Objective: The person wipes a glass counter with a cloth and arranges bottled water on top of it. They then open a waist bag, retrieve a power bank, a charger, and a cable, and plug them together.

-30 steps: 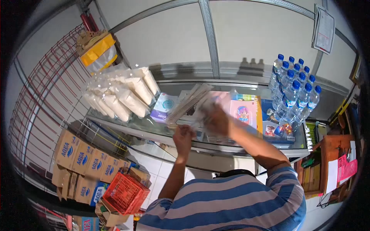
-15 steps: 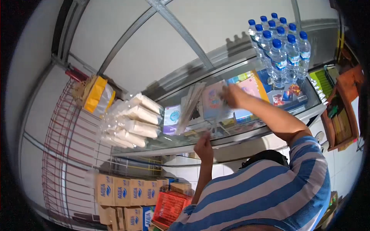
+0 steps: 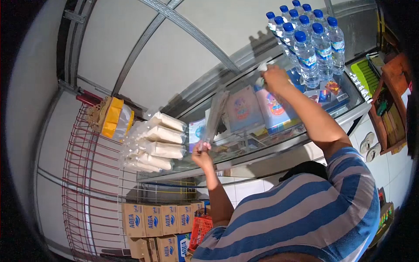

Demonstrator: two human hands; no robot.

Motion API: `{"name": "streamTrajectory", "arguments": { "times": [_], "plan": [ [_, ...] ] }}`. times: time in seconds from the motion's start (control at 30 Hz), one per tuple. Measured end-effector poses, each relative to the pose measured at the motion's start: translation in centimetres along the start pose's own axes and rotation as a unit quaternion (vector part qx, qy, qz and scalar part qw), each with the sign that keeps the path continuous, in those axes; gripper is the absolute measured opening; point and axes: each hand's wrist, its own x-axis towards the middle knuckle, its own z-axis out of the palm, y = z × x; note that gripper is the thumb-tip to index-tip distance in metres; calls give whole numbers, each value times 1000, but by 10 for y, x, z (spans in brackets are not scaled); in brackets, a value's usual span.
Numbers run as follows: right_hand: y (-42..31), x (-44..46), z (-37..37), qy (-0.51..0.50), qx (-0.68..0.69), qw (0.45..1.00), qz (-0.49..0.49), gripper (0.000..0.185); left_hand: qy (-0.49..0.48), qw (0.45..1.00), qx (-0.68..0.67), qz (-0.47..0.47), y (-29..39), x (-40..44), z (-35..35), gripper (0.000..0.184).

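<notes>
Pale panels make up the wall [image 3: 187, 56] in front of me, crossed by grey metal strips. Below it runs the long glass-topped table [image 3: 227, 164], with a red wire rack [image 3: 91, 174] past its left end. The person, in a blue-and-white striped shirt [image 3: 301, 209], leans over the near side. Cardboard boxes [image 3: 152, 218] marked AQUA sit low at the left, a red basket [image 3: 200, 231] just beside them. On the table's right end, twelve blue-capped water bottles [image 3: 307, 61] stand upright in a tight group; at the other end clear bags [image 3: 163, 144] of something pale lie heaped together. Between them I can make out picture-covered books [image 3: 274, 107]. A long bundle of clear plastic [image 3: 214, 115] slants across the middle of the table, between the bags and the books. The left hand [image 3: 202, 158] has its fingers drawn in around the near end of that bundle, close to the bags. The right hand [image 3: 276, 77] is reached out to the far edge, near the bottles, closed on a white wad [image 3: 262, 67] that pokes out past the fingers; whether it's cloth or paper, I can't tell.
</notes>
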Motion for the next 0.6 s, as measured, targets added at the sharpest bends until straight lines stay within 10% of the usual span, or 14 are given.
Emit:
{"name": "streamTrajectory", "arguments": {
  "times": [0.07, 0.23, 0.37, 0.53, 0.6],
  "plan": [
    [1, -1, -3, -15, -40, 996, 73, 28, -5, 1000, -8, -5, -2, 18, -14, 13],
    [5, 2, 16, 101, -59, 985, 128, 30, -40, 847, 529, -5, -8, 43, -19, 31],
    [-8, 3, 28, 176, -98, 980, 6, 24, 25, 670, 672, 315, -34, 61, 2, 47],
    [-18, -6, 21, 114, -31, 992, -31, 27, -169, 822, 544, -24, -46, 94, 12, 46],
    [-14, -5, 24, 119, -18, 992, -33, 27, -191, 818, 543, -12, -41, 96, 20, 45]
  ]
}}
